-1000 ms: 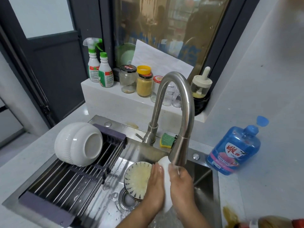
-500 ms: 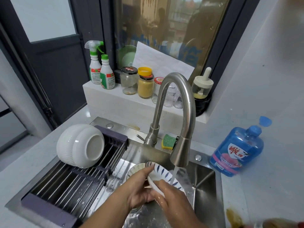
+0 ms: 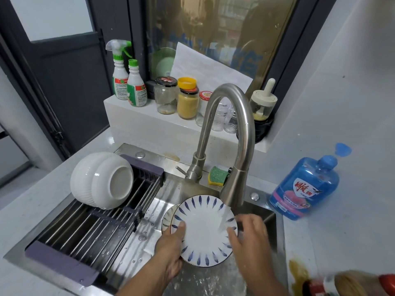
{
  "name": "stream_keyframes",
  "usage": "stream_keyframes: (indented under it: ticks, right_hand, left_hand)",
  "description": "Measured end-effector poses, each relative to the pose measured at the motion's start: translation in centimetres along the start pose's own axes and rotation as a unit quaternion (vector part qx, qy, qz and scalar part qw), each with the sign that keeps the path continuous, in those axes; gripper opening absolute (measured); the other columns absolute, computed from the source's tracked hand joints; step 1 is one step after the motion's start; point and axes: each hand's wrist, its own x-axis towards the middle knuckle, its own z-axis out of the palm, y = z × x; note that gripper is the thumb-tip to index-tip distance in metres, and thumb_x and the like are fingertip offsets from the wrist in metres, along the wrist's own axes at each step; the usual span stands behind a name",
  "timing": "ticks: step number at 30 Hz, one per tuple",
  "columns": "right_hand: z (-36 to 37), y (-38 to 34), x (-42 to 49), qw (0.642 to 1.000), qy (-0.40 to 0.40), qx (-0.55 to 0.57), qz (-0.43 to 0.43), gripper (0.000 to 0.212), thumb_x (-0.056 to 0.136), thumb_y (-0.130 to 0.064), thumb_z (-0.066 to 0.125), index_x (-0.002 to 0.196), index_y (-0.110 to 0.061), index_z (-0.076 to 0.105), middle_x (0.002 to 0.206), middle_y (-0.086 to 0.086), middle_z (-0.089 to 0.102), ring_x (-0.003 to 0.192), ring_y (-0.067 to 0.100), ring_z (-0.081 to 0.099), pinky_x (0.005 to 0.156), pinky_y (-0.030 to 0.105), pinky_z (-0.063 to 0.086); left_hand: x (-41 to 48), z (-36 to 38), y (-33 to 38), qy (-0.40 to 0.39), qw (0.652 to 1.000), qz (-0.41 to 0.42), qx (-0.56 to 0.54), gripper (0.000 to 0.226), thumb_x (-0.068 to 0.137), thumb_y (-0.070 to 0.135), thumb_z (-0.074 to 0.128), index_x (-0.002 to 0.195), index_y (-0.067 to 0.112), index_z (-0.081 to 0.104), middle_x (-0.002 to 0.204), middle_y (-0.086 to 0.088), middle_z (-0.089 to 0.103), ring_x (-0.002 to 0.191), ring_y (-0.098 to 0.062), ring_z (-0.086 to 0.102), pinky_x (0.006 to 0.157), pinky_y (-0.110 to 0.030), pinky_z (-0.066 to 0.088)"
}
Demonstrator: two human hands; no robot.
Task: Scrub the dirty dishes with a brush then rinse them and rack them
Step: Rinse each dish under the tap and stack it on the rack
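1. Plainly, the plate [image 3: 203, 233] is up over the sink [image 3: 154, 210], its face tipped toward the camera. It sits just under the spray head of the faucet [image 3: 235, 184], and the stream lands on the face near its 2 o'clock.
2. The left hand [image 3: 171, 248] grips the rim at about 8 o'clock, with the thumb pressed onto the face and the fingers out of sight behind. The right hand [image 3: 248, 233] sits at the plate's 3 o'clock with one digit on the face. It is smeared with motion, so I cannot tell whether it clasps the rim or only rubs.
3. Handling, as a judgement: the plate is stiff and light enough for one hand, but brittle. Wet glaze will be slick, and the steel below is hard, so a slip would likely chip it. The safest hold is a rim pinch on opposite sides, thumb on top and fingers behind.
4. The plate is round and shallow, with a glossy white centre and blue leaf strokes around the border. A second plate [image 3: 167, 216] of the same pattern leans behind it at 9 o'clock.
5. From the plate, the rack [image 3: 85, 227] lies at 9 o'clock, made of slim steel bars in a dark frame. Ribbed white bowls [image 3: 102, 180] are nested on their sides at its far end.
6. A green-topped sponge [image 3: 218, 175] rests at 12 o'clock on the sink ledge. A blue detergent bottle [image 3: 305, 189] of soft translucent plastic stands at 2 o'clock.
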Motion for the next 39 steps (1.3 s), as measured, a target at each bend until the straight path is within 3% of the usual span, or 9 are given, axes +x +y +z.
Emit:
stream_keyframes:
  ticks: [5, 12, 16, 19, 21, 25, 29, 33, 39]
  right_hand:
    - [-0.9, -1.5, 2.5, 0.963, -0.176, 0.130, 0.158, 0.022, 0.104, -0.046, 0.042, 0.119, -0.033, 0.051, 0.105, -0.004, 0.069, 0.099, 0.020, 0.066, 0.092, 0.043, 0.053]
    - [2.4, -2.7, 0.6, 0.912, -0.102, 0.286, 0.274, 0.026, 0.099, -0.039, 0.046, 0.106, -0.017, 0.057, 0.101, 0.007, 0.068, 0.091, 0.027, 0.063, 0.084, 0.041, 0.052]
    - [4.7, -3.6, -1.2, 0.865, -0.078, 0.403, 0.289, 0.025, 0.093, -0.036, 0.058, 0.113, -0.021, 0.061, 0.087, 0.012, 0.074, 0.066, 0.028, 0.065, 0.056, 0.033, 0.048]
    - [3.7, -4.0, -0.8, 0.873, -0.111, 0.398, 0.260, 0.013, 0.102, -0.022, 0.056, 0.106, -0.012, 0.063, 0.066, 0.010, 0.064, 0.043, 0.018, 0.050, 0.041, 0.023, 0.037]
    - [3.7, -3.1, 0.3, 0.883, -0.119, 0.371, 0.261, 0.022, 0.100, -0.028, 0.056, 0.107, -0.009, 0.065, 0.073, 0.005, 0.062, 0.056, 0.016, 0.054, 0.052, 0.027, 0.045]
    - [3.0, -1.4, 2.5, 0.889, -0.140, 0.338, 0.277, 0.023, 0.103, -0.022, 0.051, 0.091, -0.009, 0.065, 0.079, 0.008, 0.066, 0.075, 0.027, 0.066, 0.069, 0.039, 0.055]
    - [3.8, -1.7, 1.4, 0.894, -0.104, 0.357, 0.251, 0.024, 0.101, -0.034, 0.049, 0.106, -0.016, 0.065, 0.094, 0.006, 0.072, 0.089, 0.028, 0.070, 0.085, 0.050, 0.059]
    - [5.3, -2.9, -0.7, 0.858, -0.052, 0.404, 0.313, 0.025, 0.096, -0.040, 0.053, 0.108, -0.021, 0.065, 0.096, 0.006, 0.074, 0.085, 0.027, 0.069, 0.077, 0.042, 0.056]
    - [1.7, -2.5, 1.4, 0.898, -0.117, 0.342, 0.252, 0.014, 0.106, -0.030, 0.049, 0.107, -0.020, 0.058, 0.086, 0.008, 0.067, 0.059, 0.015, 0.061, 0.051, 0.030, 0.050]
  left_hand:
    - [0.1, 0.7, 0.0, 0.016, 0.999, -0.028, -0.016, 0.049, 0.099, 0.039, 0.064, 0.127, -0.001, 0.058, 0.109, -0.022, 0.074, 0.084, -0.041, 0.076, 0.071, -0.062, 0.061]
    - [-3.0, 2.9, -1.6, -0.073, 0.990, -0.029, -0.116, 0.026, 0.097, -0.011, 0.053, 0.122, -0.008, 0.062, 0.101, -0.026, 0.075, 0.081, -0.039, 0.076, 0.058, -0.042, 0.063]
    - [-4.4, 2.8, -2.2, -0.098, 0.994, 0.034, -0.033, 0.035, 0.084, -0.026, 0.050, 0.114, -0.011, 0.061, 0.084, -0.034, 0.072, 0.062, -0.038, 0.063, 0.045, -0.033, 0.051]
    - [-3.7, 1.1, -0.5, -0.114, 0.990, 0.069, 0.037, 0.044, 0.084, -0.025, 0.050, 0.120, -0.003, 0.062, 0.097, -0.032, 0.073, 0.081, -0.043, 0.070, 0.068, -0.049, 0.060]
    - [-3.0, 0.0, 1.2, -0.122, 0.985, 0.081, 0.088, 0.038, 0.093, -0.018, 0.050, 0.121, 0.005, 0.062, 0.103, -0.017, 0.078, 0.092, -0.037, 0.075, 0.082, -0.053, 0.061]
    - [-1.0, -1.4, 3.8, -0.125, 0.979, 0.048, 0.154, 0.024, 0.101, 0.006, 0.059, 0.125, 0.008, 0.059, 0.107, -0.013, 0.078, 0.094, -0.033, 0.075, 0.064, -0.040, 0.061]
    - [-1.2, -0.8, 1.1, -0.108, 0.985, 0.074, 0.113, 0.036, 0.093, 0.002, 0.069, 0.128, 0.009, 0.062, 0.110, -0.011, 0.078, 0.101, -0.034, 0.074, 0.092, -0.053, 0.059]
    - [-2.9, 1.0, -2.3, -0.108, 0.990, 0.089, 0.038, 0.056, 0.081, -0.024, 0.061, 0.125, 0.011, 0.063, 0.110, -0.015, 0.077, 0.102, -0.036, 0.074, 0.090, -0.055, 0.059]
    - [-1.7, 0.2, 1.2, -0.091, 0.981, 0.093, 0.147, 0.029, 0.099, -0.003, 0.057, 0.122, 0.015, 0.060, 0.102, -0.010, 0.078, 0.089, -0.032, 0.076, 0.077, -0.054, 0.063]
